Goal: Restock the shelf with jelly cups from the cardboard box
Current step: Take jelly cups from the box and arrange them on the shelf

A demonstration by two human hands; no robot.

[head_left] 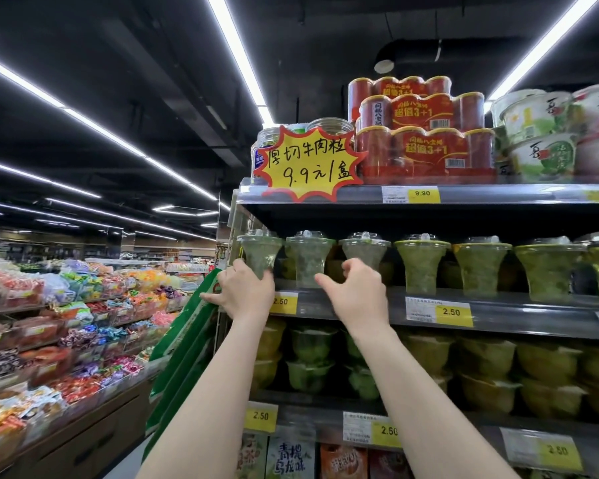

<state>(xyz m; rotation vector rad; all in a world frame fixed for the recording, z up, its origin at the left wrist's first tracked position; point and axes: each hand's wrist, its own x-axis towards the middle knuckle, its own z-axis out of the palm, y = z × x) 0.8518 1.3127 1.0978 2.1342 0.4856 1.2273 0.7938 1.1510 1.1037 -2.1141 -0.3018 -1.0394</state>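
A row of clear jelly cups with green filling stands on the middle shelf. My left hand grips the base of the leftmost jelly cup at the shelf's left end. My right hand has its fingers curled round the base of the third jelly cup. The second jelly cup stands between them, untouched. The cardboard box is not in view.
Above, the top shelf carries red can packs and a yellow price sign. Below sit bowl-shaped green jelly tubs. A green display panel leans left of the shelf; candy bins fill the left aisle.
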